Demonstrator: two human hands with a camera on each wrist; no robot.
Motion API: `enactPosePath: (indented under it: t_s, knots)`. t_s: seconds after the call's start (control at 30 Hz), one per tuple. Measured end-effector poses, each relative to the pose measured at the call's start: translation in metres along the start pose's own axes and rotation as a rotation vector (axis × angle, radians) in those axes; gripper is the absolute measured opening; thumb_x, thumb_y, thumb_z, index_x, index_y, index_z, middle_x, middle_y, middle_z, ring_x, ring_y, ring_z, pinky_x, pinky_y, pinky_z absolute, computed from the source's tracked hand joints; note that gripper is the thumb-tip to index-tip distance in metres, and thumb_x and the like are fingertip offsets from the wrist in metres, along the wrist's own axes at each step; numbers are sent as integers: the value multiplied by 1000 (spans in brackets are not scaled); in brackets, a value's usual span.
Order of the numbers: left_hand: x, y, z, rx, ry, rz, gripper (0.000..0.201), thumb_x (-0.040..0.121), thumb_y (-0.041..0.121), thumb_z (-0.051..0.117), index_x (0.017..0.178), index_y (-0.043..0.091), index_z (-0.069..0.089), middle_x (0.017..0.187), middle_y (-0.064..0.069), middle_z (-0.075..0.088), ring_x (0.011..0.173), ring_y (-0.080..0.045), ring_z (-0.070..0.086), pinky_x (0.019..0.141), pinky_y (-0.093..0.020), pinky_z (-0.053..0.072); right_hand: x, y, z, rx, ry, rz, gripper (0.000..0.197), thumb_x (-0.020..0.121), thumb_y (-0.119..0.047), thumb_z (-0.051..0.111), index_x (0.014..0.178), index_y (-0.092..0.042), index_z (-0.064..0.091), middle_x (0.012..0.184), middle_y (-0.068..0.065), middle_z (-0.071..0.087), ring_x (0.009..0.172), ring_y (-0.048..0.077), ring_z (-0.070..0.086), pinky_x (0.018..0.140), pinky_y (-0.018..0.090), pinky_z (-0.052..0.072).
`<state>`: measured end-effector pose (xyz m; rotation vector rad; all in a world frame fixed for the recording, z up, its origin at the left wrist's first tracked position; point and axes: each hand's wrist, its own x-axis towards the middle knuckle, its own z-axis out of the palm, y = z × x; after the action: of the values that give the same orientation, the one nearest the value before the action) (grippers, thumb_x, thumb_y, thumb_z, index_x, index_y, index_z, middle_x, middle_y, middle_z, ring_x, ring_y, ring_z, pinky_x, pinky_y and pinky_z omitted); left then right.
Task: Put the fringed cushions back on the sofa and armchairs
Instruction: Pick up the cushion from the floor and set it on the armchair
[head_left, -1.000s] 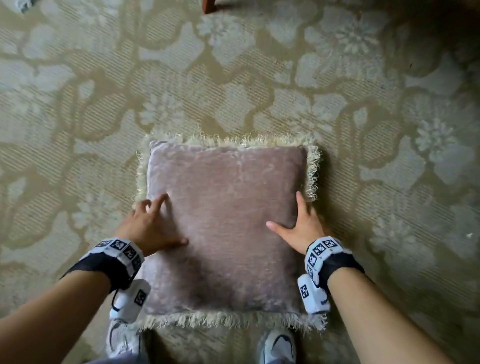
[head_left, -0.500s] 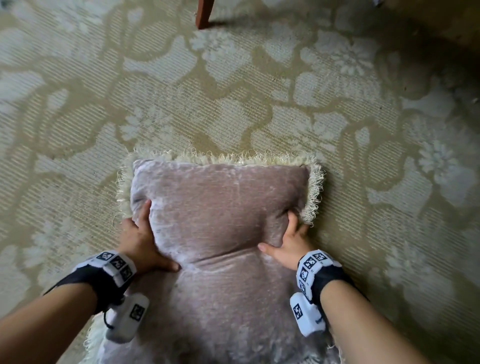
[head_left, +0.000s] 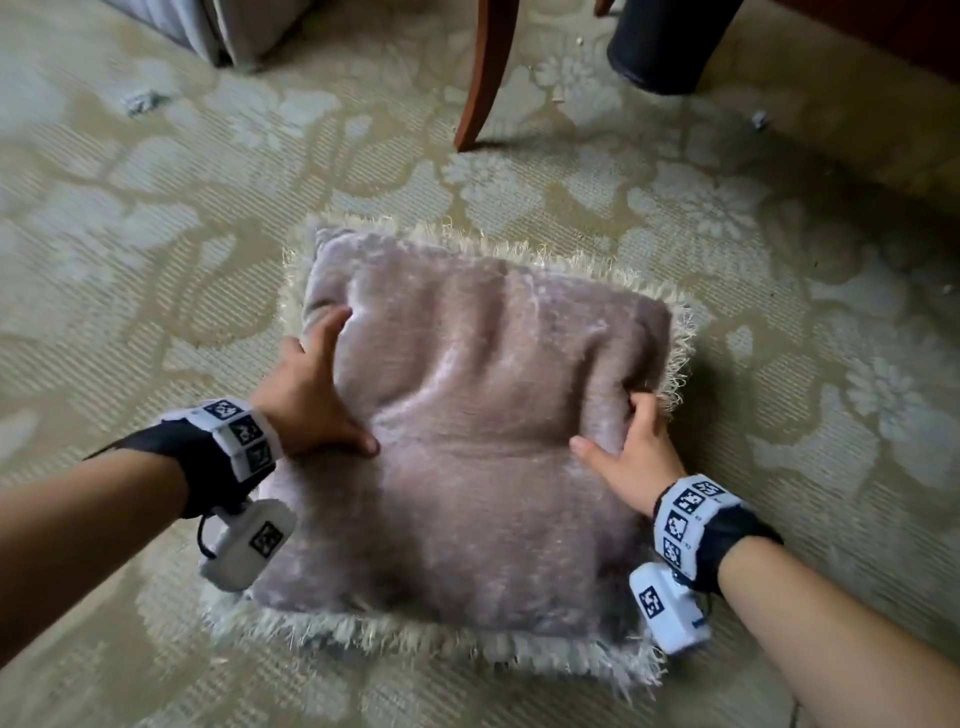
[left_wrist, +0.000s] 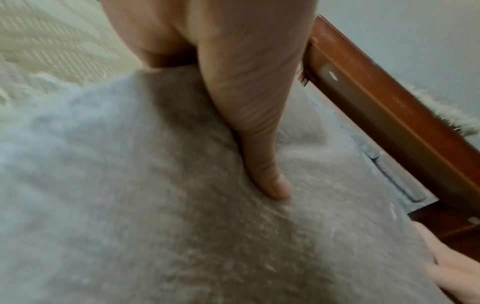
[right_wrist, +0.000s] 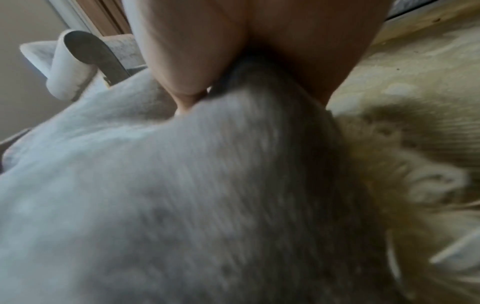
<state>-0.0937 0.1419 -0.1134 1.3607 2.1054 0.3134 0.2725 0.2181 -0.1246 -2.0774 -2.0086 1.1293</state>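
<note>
The fringed cushion (head_left: 483, 431) sat mid-frame above the patterned carpet (head_left: 156, 218), its pile creased between two hands. The left hand (head_left: 311, 395) clamped its left edge, thumb on top, while the right hand (head_left: 631, 452) gripped the right edge beside the fringe. A wooden chair leg (head_left: 485, 73) and a black bin (head_left: 670, 41) stood along the top of the frame.

The cushion (head_left: 483, 415) I grip is plush, faintly shiny velvet with shaggy cream fringe; carpet (head_left: 156, 218) woven, ribbed, matt; chair leg (head_left: 480, 78) polished wood.
</note>
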Motion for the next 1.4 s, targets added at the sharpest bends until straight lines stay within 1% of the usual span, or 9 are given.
enactPosePath:
  t_s: [0.13,0.23,0.37,0.5,0.6,0.7,0.93,1.13,1.4]
  knots:
    - [6,-18,9,60,-40,-105,161,24,55,96,151,43,-2,140,-25,31,122,-45,46,101,-49,42,14,2,23,125,-1,78,105,70,-48,84,151,-20,23,153,15,29,135,30,39,109,33,31]
    - [9,-36,9,42,-151,-212,167,19,73,88,155,32,0,155,-17,18,137,-41,32,114,-48,30,21,1,27,221,3,155,113,56,-62,86,149,-32,28,151,10,32,135,27,39,114,38,32]
    - [25,-52,13,212,-267,-300,176,0,97,58,154,36,-2,152,-22,27,140,-42,31,114,-49,30,39,-15,21,171,-37,207,119,45,-72,85,140,-23,33,146,7,36,134,25,37,112,40,33]
    - [38,-53,20,230,-304,-304,175,9,90,71,151,35,-15,150,-18,36,137,-37,36,114,-49,30,58,-25,18,153,-173,251,153,20,-75,87,144,-25,11,143,8,42,128,27,46,109,44,39]
    - [43,-69,33,-48,-325,-267,179,7,72,87,148,42,-19,148,-10,43,137,-31,40,115,-51,30,65,-23,29,152,-232,254,171,17,-72,89,150,-32,-11,150,8,37,133,28,43,112,45,36]
    - [42,-74,41,-92,-277,-210,174,10,71,89,146,44,-16,148,-7,43,138,-29,40,115,-49,32,68,-13,39,160,-223,264,177,12,-74,87,151,-34,-14,150,8,40,133,29,44,114,45,34]
    - [34,-58,30,-193,-211,-64,162,18,60,92,152,24,8,136,7,42,132,-19,40,113,-37,30,67,-20,23,180,-163,181,132,52,-41,96,150,-23,9,134,5,48,127,29,49,106,38,40]
    - [-30,-29,-16,-224,-92,7,143,38,37,100,151,29,12,130,16,43,118,-10,45,97,-24,34,-2,-30,-22,171,-92,137,122,47,-41,97,144,-25,24,135,6,55,118,23,54,103,38,42]
    - [-142,54,-205,-244,-37,-12,154,25,54,94,153,27,13,155,5,33,136,-19,40,111,-32,33,-122,-162,-173,102,-58,55,121,48,-44,97,145,-25,25,131,7,58,116,23,57,99,32,42]
